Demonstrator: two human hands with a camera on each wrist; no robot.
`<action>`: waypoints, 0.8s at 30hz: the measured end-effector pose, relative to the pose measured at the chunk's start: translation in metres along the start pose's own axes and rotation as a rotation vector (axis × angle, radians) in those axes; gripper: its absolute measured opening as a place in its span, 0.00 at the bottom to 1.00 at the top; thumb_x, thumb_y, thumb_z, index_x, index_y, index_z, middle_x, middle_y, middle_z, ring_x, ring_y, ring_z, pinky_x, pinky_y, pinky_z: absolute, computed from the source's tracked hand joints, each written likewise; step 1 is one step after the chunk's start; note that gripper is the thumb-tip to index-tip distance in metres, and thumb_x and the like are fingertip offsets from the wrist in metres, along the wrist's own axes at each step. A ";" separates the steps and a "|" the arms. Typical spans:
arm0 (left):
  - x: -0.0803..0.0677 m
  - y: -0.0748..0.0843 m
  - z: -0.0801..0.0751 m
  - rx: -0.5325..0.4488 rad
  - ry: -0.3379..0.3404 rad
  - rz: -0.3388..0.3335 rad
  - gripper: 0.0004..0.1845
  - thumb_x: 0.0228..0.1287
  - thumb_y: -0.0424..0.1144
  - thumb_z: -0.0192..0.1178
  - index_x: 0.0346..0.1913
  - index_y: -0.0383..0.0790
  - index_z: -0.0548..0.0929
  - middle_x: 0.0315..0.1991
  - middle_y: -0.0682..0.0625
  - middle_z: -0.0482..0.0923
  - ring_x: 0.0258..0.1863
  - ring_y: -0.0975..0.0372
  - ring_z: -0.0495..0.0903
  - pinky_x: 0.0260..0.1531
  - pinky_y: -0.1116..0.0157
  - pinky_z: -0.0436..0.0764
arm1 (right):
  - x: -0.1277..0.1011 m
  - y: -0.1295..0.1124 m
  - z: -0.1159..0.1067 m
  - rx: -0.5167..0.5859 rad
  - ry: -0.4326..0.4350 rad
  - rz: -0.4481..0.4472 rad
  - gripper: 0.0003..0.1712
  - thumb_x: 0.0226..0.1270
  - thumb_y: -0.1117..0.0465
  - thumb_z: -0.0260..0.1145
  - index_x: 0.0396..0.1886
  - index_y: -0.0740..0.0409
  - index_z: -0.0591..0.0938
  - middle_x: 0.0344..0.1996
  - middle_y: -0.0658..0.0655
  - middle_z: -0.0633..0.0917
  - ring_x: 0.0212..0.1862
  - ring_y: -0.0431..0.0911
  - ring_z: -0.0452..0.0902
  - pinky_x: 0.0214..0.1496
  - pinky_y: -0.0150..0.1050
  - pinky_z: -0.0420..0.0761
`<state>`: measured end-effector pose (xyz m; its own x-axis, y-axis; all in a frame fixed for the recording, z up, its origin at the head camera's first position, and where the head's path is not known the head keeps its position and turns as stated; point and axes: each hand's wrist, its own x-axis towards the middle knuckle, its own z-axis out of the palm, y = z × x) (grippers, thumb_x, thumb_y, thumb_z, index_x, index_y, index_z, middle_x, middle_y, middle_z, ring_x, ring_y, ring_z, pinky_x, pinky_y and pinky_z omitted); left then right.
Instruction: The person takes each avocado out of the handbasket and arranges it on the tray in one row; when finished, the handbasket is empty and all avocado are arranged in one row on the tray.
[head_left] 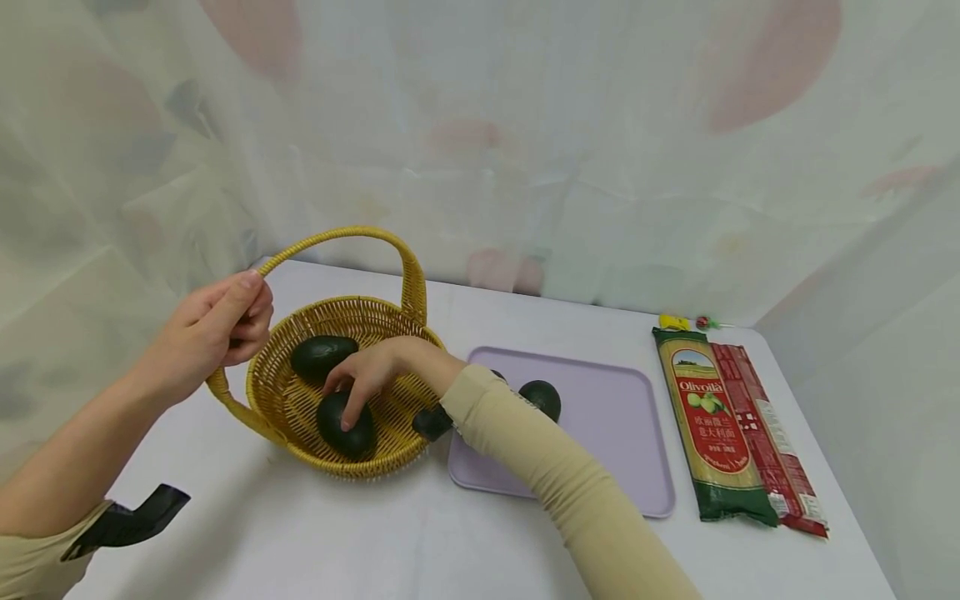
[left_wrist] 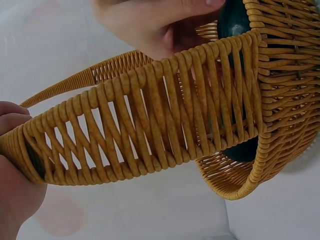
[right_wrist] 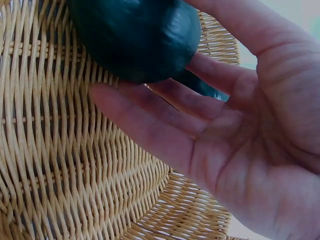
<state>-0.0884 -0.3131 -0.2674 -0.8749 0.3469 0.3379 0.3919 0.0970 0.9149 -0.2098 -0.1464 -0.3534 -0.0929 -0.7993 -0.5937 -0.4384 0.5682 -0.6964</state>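
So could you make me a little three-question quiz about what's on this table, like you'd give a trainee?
1. True or false: the left hand grips the basket by its handle.
2. How many avocados lie in the basket?
3. What does the right hand touch: A) the pasta packet, B) the front avocado, C) the tray?

Key: 1 true; 2 two; 3 B.
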 end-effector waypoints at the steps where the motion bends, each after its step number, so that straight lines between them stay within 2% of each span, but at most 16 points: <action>1: 0.000 0.000 0.000 -0.002 0.000 0.001 0.17 0.80 0.32 0.32 0.28 0.36 0.62 0.18 0.49 0.54 0.11 0.59 0.54 0.09 0.62 0.52 | 0.000 -0.001 0.000 0.002 -0.005 0.008 0.43 0.56 0.54 0.76 0.70 0.45 0.67 0.63 0.47 0.68 0.56 0.38 0.71 0.49 0.39 0.80; 9: 0.000 0.000 0.000 -0.008 -0.001 0.002 0.17 0.80 0.32 0.32 0.28 0.36 0.61 0.18 0.49 0.53 0.11 0.59 0.53 0.08 0.63 0.50 | 0.001 -0.005 0.003 0.016 -0.043 0.063 0.46 0.55 0.56 0.76 0.72 0.42 0.63 0.61 0.48 0.67 0.55 0.38 0.71 0.45 0.40 0.82; 14: 0.000 0.000 0.000 -0.021 -0.006 0.008 0.17 0.80 0.31 0.31 0.28 0.36 0.61 0.18 0.49 0.53 0.11 0.59 0.53 0.08 0.63 0.50 | 0.002 -0.004 0.003 0.035 -0.053 0.066 0.47 0.54 0.59 0.77 0.71 0.42 0.64 0.62 0.48 0.65 0.55 0.39 0.70 0.46 0.40 0.82; 24: 0.000 0.001 0.000 -0.007 0.002 -0.003 0.17 0.80 0.32 0.32 0.29 0.36 0.62 0.18 0.48 0.54 0.11 0.58 0.53 0.08 0.63 0.50 | -0.003 -0.003 0.000 0.018 -0.129 0.052 0.41 0.52 0.63 0.77 0.64 0.43 0.67 0.60 0.46 0.65 0.54 0.39 0.71 0.47 0.41 0.82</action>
<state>-0.0877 -0.3129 -0.2670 -0.8767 0.3443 0.3359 0.3874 0.0913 0.9174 -0.2084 -0.1455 -0.3493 0.0012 -0.7375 -0.6753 -0.4198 0.6125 -0.6697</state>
